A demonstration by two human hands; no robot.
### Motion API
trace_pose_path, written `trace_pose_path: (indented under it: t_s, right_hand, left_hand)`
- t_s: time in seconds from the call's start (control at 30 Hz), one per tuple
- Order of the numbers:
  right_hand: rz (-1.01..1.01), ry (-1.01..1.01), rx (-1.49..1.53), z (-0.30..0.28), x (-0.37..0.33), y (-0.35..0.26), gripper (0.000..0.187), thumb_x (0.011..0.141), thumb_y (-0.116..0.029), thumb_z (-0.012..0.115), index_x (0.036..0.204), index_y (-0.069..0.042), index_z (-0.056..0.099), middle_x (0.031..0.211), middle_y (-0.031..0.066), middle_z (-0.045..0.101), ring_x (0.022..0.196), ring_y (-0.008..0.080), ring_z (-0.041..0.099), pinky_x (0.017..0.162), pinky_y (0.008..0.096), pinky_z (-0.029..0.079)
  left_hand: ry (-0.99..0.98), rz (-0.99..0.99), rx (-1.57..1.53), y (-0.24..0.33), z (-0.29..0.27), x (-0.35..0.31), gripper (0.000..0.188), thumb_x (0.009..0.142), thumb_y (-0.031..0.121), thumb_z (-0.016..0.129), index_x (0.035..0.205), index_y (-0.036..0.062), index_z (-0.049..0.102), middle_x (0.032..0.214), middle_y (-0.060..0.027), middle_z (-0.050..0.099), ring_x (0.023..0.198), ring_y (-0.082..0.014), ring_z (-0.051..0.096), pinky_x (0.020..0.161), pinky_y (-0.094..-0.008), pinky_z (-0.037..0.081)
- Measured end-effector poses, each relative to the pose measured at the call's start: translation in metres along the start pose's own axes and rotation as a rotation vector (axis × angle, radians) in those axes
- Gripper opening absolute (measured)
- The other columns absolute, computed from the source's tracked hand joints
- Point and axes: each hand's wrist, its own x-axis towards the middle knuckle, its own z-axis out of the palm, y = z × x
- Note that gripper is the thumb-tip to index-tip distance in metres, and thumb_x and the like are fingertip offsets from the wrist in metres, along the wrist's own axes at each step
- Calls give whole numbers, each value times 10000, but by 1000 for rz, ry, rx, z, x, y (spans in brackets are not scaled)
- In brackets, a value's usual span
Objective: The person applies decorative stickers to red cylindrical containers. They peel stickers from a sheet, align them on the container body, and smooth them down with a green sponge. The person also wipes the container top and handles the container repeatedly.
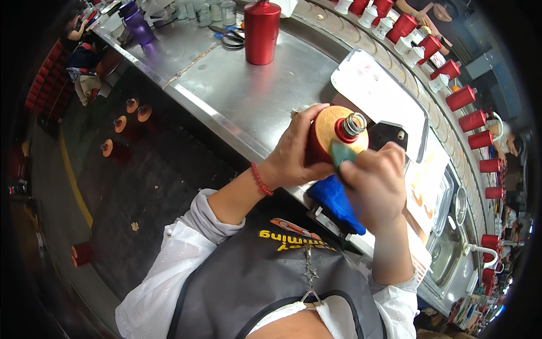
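Observation:
My left hand (289, 151) is wrapped round a red bottle (324, 133) with a gold shoulder and a bare threaded neck, tilted toward me above the bench edge. In my right hand (375, 189), blurred by motion, a small flat green piece (341, 153) is pinched against the gold shoulder beside the neck. Its exact kind cannot be made out. Below the hands lies a bunched blue cloth (334, 199). A black flat object (388, 135) lies just past my right hand, by a white tray (375, 85).
Another red bottle (262, 35) stands on the metal bench (226, 85), beside black-handled scissors (231, 38). A purple bottle (136, 24) and glass jars (208, 12) are farther left. Red bottles (462, 98) line a curved conveyor. A sink (446, 257) is right; several bottles (119, 124) are low left.

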Motion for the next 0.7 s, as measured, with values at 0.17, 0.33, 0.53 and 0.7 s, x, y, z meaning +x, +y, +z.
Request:
trace_pose_path:
  t_s: [0.17,0.33,0.53,0.7]
  right_hand:
    - [-41,-14,-30,12,15,4,352,589,-77,773,934,-78,703,921,48,604,788,242,560,774,417,405]
    - [564,118,306,-6,-12,-2,203,962,-10,621,1160,35,615,1031,125,682,900,201,652,828,293,523]
    - [654,138,137,-1,-56,4,431,887,175,458,1251,22,631,1476,185,523,1251,277,601,910,301,549]
    - [976,-7,220,-16,-85,-7,641,840,195,378,1434,0,520,1480,124,503,1162,140,583,867,264,535]
  left_hand:
    - [185,99,260,-6,14,-5,1053,737,407,852,1492,-20,256,1385,-243,471,1232,-402,511,1059,-483,401]
    - [98,139,216,-29,-5,-7,1123,739,434,872,1528,17,190,1405,-260,458,1234,-427,539,1055,-477,441]
    - [-186,-296,-573,5,-30,75,764,868,421,778,1389,-5,417,1151,-137,648,1013,-208,675,859,-331,567]
    - [-389,-812,-671,1,37,68,755,894,475,746,1337,-53,437,1124,-138,652,913,-175,682,846,-308,575]
